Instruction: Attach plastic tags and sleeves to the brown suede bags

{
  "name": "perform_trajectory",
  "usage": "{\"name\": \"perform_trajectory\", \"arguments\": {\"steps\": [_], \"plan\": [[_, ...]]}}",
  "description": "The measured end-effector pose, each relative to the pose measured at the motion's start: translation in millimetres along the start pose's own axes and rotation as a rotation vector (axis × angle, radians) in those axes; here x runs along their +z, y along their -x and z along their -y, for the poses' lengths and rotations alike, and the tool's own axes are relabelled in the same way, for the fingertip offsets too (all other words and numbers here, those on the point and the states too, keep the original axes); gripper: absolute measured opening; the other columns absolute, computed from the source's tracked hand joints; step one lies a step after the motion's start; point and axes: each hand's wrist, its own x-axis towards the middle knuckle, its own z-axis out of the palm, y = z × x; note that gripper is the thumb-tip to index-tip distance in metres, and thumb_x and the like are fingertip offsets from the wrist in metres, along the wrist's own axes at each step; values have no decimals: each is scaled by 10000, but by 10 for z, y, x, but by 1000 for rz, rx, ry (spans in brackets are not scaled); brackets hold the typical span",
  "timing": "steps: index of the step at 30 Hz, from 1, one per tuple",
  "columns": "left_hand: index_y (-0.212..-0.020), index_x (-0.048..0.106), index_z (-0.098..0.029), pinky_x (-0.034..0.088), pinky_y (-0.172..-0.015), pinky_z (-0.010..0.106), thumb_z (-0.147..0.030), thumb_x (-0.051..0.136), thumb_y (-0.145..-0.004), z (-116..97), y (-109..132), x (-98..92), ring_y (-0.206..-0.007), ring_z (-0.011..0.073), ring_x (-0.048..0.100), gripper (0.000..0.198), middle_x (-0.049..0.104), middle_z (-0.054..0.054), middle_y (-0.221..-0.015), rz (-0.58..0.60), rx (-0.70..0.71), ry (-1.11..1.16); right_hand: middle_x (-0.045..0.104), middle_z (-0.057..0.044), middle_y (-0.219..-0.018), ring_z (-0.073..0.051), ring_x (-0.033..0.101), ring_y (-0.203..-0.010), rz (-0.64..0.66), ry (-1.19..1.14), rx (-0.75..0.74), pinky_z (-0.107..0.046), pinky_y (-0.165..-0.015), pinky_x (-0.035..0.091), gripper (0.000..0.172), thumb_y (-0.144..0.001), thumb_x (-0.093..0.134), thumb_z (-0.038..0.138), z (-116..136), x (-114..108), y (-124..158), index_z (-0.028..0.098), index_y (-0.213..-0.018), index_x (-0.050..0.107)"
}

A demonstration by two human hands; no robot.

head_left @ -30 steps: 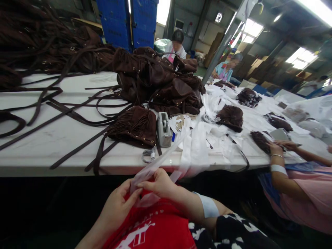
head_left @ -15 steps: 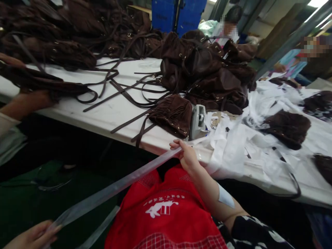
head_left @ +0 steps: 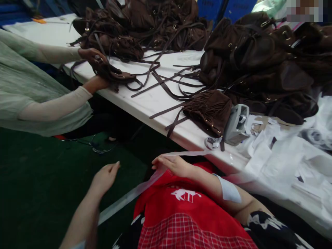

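Note:
My right hand (head_left: 172, 165) is closed on a translucent plastic strip (head_left: 124, 200) in front of the red apron. One part of the strip runs right to a small clear roll (head_left: 212, 143) at the table edge; another hangs down to the lower left. My left hand (head_left: 105, 177) is over the dark green floor, its fingers curled and thumb pressed against them; whether anything is in it is hidden. Past the table edge lies a fringed dark brown bag (head_left: 209, 110), beside a grey tape dispenser (head_left: 236, 125).
Brown bags (head_left: 246, 52) with long straps are heaped across the white table (head_left: 140, 114). White wrapping (head_left: 285, 155) covers its right side. At the left, another person's hands (head_left: 97, 69) hold a brown bag.
The view has swung left, showing more of the person there. My left hand has come up and inward, off the strip's far end. The strip, taut before, now hangs bent at my right hand.

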Motion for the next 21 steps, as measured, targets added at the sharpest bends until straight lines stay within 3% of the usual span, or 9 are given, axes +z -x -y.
{"name": "perform_trajectory", "arguments": {"steps": [2, 3, 5, 7, 10, 12, 13, 18, 21], "plan": [[-871, 739, -187, 518, -848, 352, -565, 246, -950, -418, 21, 124, -928, 249, 667, 627, 733, 83, -908, 251, 250, 316, 720, -85, -966, -175, 671, -932, 135, 140, -78, -314, -890, 509, 423, -1014, 352, 439, 1, 167, -53, 146, -1053, 655], [-803, 732, -185, 524, -788, 321, -619, 225, -938, -631, 51, 173, -806, 224, 675, 681, 716, 64, -752, 458, 351, 435, 716, -82, -952, -169, 671, -910, 192, 175, -104, -298, -867, 517, 407, -1023, 339, 402, -11, 238, -66, 142, -1038, 651], [-683, 691, -164, 498, -573, 288, -701, 331, -877, -1000, 113, 242, -508, 173, 592, 675, 611, 23, -516, 751, 346, 590, 708, -80, -928, -160, 672, -874, 289, 218, -124, -272, -826, 531, 374, -1028, 326, 332, -55, 337, -66, 131, -1009, 641], [-727, 705, -141, 488, -570, 271, -672, 513, -816, -1252, 147, 284, -521, 159, 596, 572, 654, 26, -570, 872, 309, 720, 704, -97, -950, -171, 672, -889, 323, 294, -116, -271, -819, 536, 329, -1018, 350, 277, -109, 375, -42, 114, -1013, 636], [-851, 749, -135, 510, -782, 287, -517, 664, -780, -1448, 121, 329, -813, 203, 676, 398, 753, 74, -860, 916, 380, 819, 696, -128, -1052, -195, 661, -970, 295, 414, -96, -285, -859, 527, 290, -1000, 397, 236, -189, 356, -1, 95, -1101, 629], [-860, 761, -148, 499, -848, 308, -452, 668, -800, -1516, 78, 350, -887, 219, 674, 324, 757, 73, -917, 831, 447, 822, 696, -117, -1089, -187, 659, -982, 303, 428, -69, -275, -862, 523, 303, -1006, 388, 236, -239, 331, 14, 108, -1147, 624], [-857, 763, -156, 497, -857, 316, -435, 649, -822, -1542, 57, 354, -890, 219, 673, 304, 757, 67, -916, 731, 471, 819, 703, -101, -1080, -178, 663, -964, 318, 430, -51, -264, -847, 523, 309, -1010, 380, 241, -263, 322, 17, 123, -1147, 630], [-937, 727, -180, 474, -937, 342, -389, 488, -945, -1586, -15, 293, -977, 218, 663, 318, 744, 64, -978, 63, 628, 821, 732, -31, -930, -162, 663, -802, 352, 555, 93, -229, -686, 491, 306, -1004, 400, 323, -354, 333, 17, 216, -1053, 683], [-959, 686, -181, 471, -951, 332, -366, 453, -969, -1561, -46, 212, -1001, 209, 655, 297, 726, 74, -999, -195, 707, 804, 721, -19, -869, -159, 634, -729, 364, 678, 100, -222, -603, 432, 305, -991, 414, 364, -372, 347, 20, 237, -1007, 691]]}}
